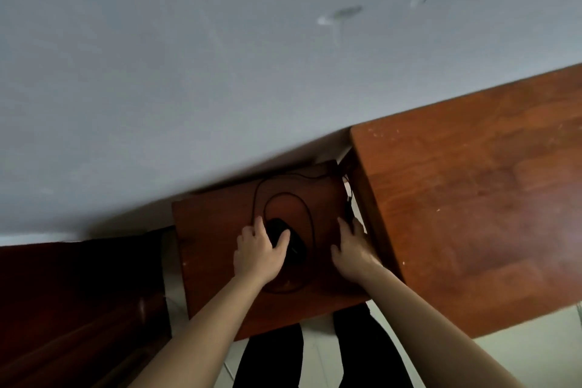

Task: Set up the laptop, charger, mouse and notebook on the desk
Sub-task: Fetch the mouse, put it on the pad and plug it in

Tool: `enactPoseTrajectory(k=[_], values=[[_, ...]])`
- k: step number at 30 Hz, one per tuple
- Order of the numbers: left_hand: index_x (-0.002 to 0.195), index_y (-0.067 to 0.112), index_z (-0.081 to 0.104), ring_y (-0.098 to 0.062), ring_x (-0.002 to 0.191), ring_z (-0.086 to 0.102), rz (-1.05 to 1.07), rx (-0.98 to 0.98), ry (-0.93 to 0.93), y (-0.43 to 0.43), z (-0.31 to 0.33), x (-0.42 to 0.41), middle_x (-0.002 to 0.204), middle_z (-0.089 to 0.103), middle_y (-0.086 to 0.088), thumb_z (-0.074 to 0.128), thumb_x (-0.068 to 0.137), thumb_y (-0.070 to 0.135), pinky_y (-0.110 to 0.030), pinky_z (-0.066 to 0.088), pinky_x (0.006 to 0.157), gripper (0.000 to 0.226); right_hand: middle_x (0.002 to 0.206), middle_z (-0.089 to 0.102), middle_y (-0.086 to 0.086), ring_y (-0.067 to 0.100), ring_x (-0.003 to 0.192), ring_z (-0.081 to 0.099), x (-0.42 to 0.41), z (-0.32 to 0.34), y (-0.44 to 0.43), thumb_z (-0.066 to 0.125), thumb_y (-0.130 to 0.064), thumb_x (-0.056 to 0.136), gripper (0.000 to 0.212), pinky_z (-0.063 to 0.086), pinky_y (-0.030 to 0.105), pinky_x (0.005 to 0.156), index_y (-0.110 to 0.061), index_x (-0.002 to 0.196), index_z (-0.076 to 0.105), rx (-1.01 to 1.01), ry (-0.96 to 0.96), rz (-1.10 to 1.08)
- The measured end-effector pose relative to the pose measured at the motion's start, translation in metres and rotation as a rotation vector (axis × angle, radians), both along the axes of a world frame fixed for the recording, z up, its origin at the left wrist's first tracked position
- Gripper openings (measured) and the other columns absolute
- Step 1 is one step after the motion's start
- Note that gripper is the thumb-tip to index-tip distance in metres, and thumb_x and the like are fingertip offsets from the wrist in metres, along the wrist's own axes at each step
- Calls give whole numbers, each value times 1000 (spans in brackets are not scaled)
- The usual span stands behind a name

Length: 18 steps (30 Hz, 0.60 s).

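As the head camera tips down and sideways, the left hand (258, 250) sits on the black mouse (276, 226) in the lower middle of the frame. Its fingers curl round the mouse's left flank and the thumb hooks across the top, a clear grip.

The mouse lies on a low worktop (214, 230) of reddish wood, just below centre. Its cable (310, 214) loops loosely around it, runs up to that board's upper right corner, and drops into the gap beside it.

The right hand (354, 249) is just right of the mouse, apart from the left one. Its fingers lie stretched out along the low worktop's right edge, holding nothing I can make out. The fingertips are close to the dark stretch of cable in the gap; touching or not, I cannot tell.

Across that gap a larger worktop (472, 198) of the same wood fills the right of the frame, standing higher. A grey wall (220, 57) takes the whole upper half, with scuffs at upper right. Dark wooden furniture (78, 293) fills the lower left. At bottom centre are the person's legs in black trousers (271, 362), over a pale floor (535, 343).
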<state>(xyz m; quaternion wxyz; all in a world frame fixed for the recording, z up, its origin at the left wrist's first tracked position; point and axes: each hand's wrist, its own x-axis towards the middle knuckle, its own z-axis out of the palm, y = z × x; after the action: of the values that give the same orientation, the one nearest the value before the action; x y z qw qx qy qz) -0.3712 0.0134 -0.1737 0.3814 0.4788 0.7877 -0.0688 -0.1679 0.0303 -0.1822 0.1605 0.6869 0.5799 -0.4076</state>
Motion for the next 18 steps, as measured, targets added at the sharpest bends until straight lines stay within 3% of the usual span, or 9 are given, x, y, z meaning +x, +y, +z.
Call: enactPoseTrajectory(k=[4, 7, 12, 18], values=[[158, 19, 7, -36, 138, 38, 254, -135, -81, 7, -26, 25, 156, 29, -15, 42, 72, 91, -47, 39, 103, 117, 166, -2, 17, 37, 150, 19, 2, -31, -14, 50, -23, 98, 76, 32, 46, 114, -28, 160, 5, 103, -42, -129], [158, 19, 3, -38, 137, 40, 276, -156, -38, 12, -38, 28, 157, 26, -16, 50, 68, 90, -49, 42, 101, 124, 165, -1, 22, 40, 151, 15, 1, -42, -12, 51, -21, 98, 78, 33, 46, 114, -29, 160, 4, 200, -57, -116], [157, 18, 3, -41, 128, 48, 192, -80, 9, 0, -48, 21, 150, 32, -17, 68, 72, 70, -49, 48, 96, 120, 167, 4, 14, 36, 143, 33, -1, -49, 0, 47, -18, 99, 71, 40, 47, 110, -30, 160, 12, 251, -123, 49], [150, 14, 15, -39, 119, 50, 173, -99, 30, -36, -39, 16, 139, 33, -16, 81, 62, 60, -45, 52, 88, 119, 165, 21, 3, 29, 128, 52, 10, -42, 0, 53, 8, 88, 78, 50, 39, 100, -19, 157, 29, 341, -80, 51]])
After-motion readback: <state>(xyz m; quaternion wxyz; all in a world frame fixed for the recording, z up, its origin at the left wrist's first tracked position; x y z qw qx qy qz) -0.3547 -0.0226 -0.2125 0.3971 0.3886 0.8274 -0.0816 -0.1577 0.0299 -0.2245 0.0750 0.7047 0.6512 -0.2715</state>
